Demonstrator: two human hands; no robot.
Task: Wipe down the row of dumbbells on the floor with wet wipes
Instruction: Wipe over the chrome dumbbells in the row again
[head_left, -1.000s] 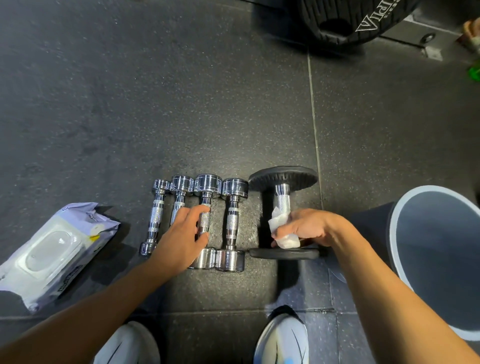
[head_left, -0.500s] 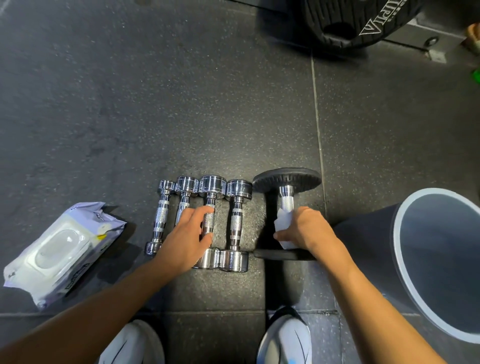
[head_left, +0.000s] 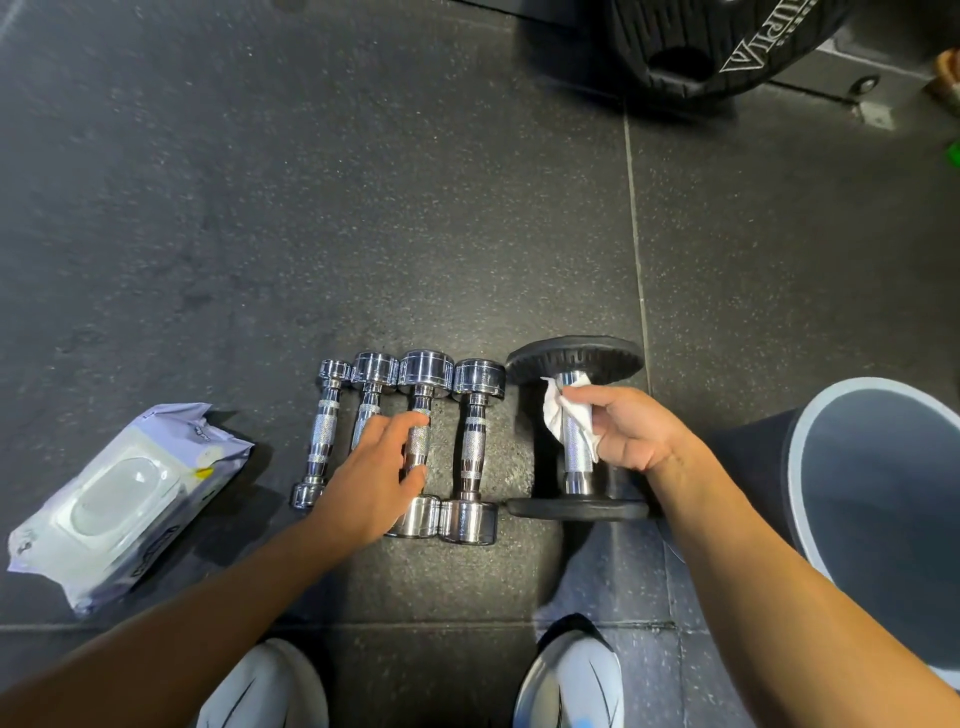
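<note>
Dark rubber floor (head_left: 363, 208) carries the dumbbell row. Right hand (head_left: 631, 434) pinches a wet wipe (head_left: 558, 415) around the black dumbbell (head_left: 574, 358) handle to clean it; left hand (head_left: 376, 480), fingers loosely spread, steadies a chrome dumbbell (head_left: 423, 405).

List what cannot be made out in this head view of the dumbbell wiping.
- Second chrome dumbbell: its near end is hidden under the left hand.
- Bin: cut off by the right edge, contents not visible.
- Wipes pack: label print too small to read.
- Weight plate: cut off by the top edge, lettering partial.
- Wipe: partly hidden by the right hand.
</note>
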